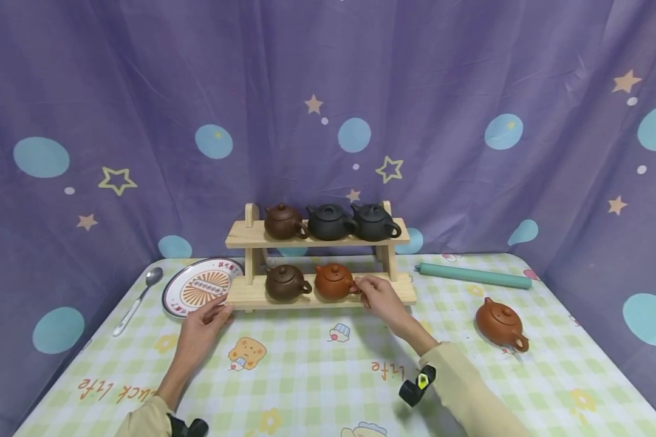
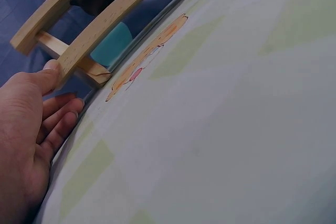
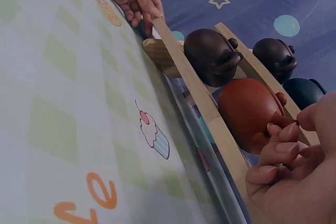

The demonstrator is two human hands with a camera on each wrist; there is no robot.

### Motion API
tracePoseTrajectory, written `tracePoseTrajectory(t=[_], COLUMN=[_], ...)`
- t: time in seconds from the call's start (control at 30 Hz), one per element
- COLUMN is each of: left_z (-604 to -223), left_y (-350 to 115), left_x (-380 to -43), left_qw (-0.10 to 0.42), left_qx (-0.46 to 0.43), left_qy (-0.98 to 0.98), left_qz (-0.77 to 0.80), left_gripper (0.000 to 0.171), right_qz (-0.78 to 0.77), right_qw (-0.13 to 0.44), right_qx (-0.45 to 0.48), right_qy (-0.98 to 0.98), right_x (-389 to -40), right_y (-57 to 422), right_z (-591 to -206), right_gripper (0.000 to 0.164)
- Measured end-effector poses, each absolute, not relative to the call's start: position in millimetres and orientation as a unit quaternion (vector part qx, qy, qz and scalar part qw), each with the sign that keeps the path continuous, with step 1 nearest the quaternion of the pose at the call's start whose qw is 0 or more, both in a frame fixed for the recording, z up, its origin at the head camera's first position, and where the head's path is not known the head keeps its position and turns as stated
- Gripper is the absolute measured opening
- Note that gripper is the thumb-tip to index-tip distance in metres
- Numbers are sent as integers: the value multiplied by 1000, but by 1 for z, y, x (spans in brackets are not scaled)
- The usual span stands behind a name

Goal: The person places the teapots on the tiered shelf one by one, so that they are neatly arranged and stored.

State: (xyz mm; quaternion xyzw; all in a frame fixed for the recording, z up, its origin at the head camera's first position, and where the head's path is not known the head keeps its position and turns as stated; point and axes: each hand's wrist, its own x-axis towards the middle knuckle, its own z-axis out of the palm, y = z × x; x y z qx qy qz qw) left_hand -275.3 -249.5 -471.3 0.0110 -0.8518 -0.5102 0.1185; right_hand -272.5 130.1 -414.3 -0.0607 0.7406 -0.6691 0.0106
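Observation:
A two-tier wooden rack (image 1: 328,300) carries small teapots. My right hand (image 1: 381,298) pinches the handle of a reddish-orange teapot (image 1: 333,282) on the lower tier; in the right wrist view its thumb and forefinger meet at that handle. Left of this pot sits a dark brown teapot (image 1: 284,284). At the left end of the lower board, my left hand (image 1: 201,325) grips the corner between thumb and fingers. The upper tier holds a brown teapot (image 1: 282,223) and two black teapots, one in the middle (image 1: 328,223) and one at the right (image 1: 372,223).
Another reddish-orange teapot (image 1: 499,323) stands on the checked tablecloth (image 1: 306,376) at the right, with a green rolled stick (image 1: 472,275) behind it. A patterned plate (image 1: 176,290) and a spoon (image 1: 136,303) lie left of the rack. A purple curtain (image 1: 284,60) hangs behind.

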Motion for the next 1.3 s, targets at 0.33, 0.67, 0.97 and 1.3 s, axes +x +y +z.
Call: tracePoseTrajectory(t=[0.33, 0.67, 0.97, 1.3], left_z=[-476, -476, -477, -474], left_y=[-252, -252, -253, -252], left_x=[-276, -277, -277, -276], left_qw=[144, 147, 144, 139], left_qx=[-27, -33, -35, -27], left_qy=[-841, -841, -837, -839], left_qz=[-521, -520, -526, -526], left_gripper=[45, 46, 46, 47], right_qz=[-666, -658, -636, -607], right_qw=[1, -5, -5, -24], right_qx=[-51, -44, -13, 6], right_qy=[744, 751, 771, 794], right_x=[-270, -255, -234, -207], right_y=[142, 164, 187, 222], right_z=[-419, -424, -427, -432], right_gripper=[30, 31, 30, 33])
